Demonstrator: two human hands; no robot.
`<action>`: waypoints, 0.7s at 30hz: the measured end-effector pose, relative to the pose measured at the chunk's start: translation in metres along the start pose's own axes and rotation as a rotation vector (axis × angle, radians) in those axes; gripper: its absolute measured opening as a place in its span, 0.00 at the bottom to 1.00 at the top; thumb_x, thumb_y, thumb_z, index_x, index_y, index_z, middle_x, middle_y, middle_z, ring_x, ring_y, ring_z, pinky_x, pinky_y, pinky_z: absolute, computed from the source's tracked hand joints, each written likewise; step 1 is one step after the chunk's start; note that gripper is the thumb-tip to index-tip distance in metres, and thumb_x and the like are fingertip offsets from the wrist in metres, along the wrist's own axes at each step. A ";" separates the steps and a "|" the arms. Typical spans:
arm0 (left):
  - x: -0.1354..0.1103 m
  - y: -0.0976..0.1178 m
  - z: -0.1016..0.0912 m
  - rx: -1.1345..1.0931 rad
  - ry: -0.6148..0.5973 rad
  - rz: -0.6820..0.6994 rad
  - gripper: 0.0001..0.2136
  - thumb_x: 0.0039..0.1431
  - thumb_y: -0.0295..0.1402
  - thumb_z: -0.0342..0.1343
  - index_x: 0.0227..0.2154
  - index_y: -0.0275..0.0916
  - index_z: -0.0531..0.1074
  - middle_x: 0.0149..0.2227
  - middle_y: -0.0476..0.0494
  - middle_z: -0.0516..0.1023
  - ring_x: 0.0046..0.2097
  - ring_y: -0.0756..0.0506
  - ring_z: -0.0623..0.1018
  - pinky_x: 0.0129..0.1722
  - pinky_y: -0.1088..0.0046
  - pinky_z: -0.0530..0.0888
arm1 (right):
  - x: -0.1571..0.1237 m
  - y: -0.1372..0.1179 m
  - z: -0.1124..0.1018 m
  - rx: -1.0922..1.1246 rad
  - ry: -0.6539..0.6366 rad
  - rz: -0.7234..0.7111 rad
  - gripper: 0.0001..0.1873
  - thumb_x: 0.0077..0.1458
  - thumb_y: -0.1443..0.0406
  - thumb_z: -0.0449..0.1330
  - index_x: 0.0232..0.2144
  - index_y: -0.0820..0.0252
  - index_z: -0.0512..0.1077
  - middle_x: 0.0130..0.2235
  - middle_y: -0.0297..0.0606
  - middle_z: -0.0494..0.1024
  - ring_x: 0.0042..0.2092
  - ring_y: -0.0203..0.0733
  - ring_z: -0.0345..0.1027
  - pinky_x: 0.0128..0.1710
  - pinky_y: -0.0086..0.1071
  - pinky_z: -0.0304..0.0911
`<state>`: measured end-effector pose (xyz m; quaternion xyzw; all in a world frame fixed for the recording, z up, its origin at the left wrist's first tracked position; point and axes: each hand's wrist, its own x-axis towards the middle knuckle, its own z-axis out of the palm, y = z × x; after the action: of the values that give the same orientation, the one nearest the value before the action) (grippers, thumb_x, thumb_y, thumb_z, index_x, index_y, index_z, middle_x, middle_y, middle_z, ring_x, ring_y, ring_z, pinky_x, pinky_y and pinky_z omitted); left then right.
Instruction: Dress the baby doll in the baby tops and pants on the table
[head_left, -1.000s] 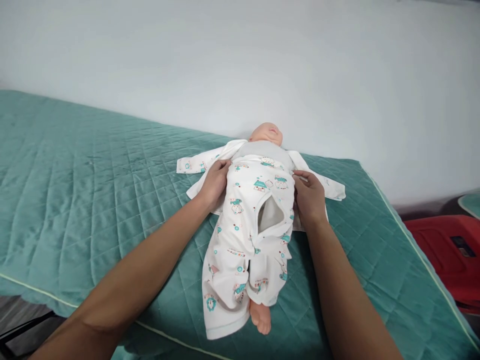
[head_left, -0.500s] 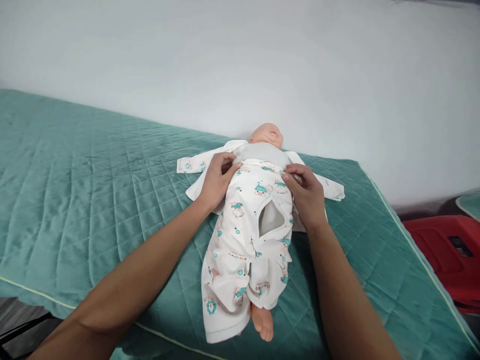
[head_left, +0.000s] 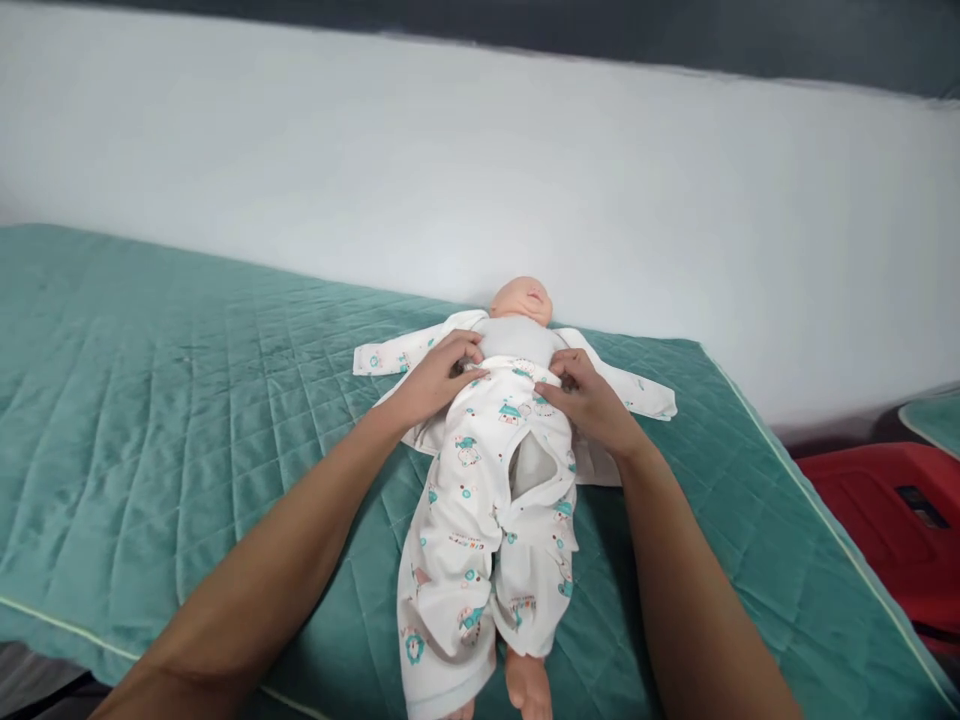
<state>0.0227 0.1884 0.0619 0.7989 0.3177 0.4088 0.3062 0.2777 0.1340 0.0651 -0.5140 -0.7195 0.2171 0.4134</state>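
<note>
Printed baby pants (head_left: 469, 530) on the doll (head_left: 523, 299) stretch lengthwise from the fingers (head_left: 461, 350) toward the person, left hand (head_left: 439, 378) and right hand (head_left: 594, 400) about equally near at opposite sides of the waistband (head_left: 516, 364), narrowly curled, any pinch on it impossible to tell.

Surface: green quilted cover (head_left: 247, 430) | On it: 1 doll (head_left: 519, 340), 1 white printed jacket (head_left: 631, 388)

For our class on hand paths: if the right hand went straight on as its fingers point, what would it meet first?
The right hand would probably meet the printed trousers first, at the waistband, with the doll's grey torso beyond; depth is unclear.
</note>
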 end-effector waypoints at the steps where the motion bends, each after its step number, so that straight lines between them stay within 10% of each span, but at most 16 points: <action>1: 0.001 0.001 -0.001 0.016 -0.011 0.019 0.07 0.61 0.38 0.57 0.34 0.40 0.70 0.53 0.38 0.72 0.58 0.42 0.70 0.59 0.65 0.64 | 0.001 0.000 -0.001 -0.010 -0.018 -0.022 0.12 0.55 0.56 0.63 0.28 0.55 0.66 0.42 0.37 0.68 0.44 0.43 0.63 0.46 0.38 0.60; 10: 0.022 0.004 0.000 0.233 -0.065 -0.105 0.07 0.66 0.38 0.47 0.35 0.43 0.64 0.29 0.50 0.71 0.33 0.44 0.71 0.35 0.69 0.63 | 0.017 -0.006 0.000 -0.174 -0.003 -0.069 0.15 0.65 0.55 0.52 0.28 0.54 0.61 0.34 0.35 0.69 0.38 0.44 0.64 0.42 0.37 0.59; 21: 0.071 -0.016 0.001 0.231 -0.088 -0.285 0.05 0.64 0.33 0.49 0.31 0.42 0.63 0.32 0.47 0.75 0.36 0.43 0.74 0.37 0.68 0.65 | 0.067 0.017 0.008 -0.222 0.097 0.147 0.17 0.60 0.50 0.53 0.27 0.53 0.64 0.28 0.32 0.72 0.33 0.44 0.65 0.34 0.34 0.55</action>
<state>0.0528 0.2513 0.0820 0.7927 0.4587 0.2870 0.2809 0.2722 0.2028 0.0732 -0.6177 -0.6789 0.1407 0.3712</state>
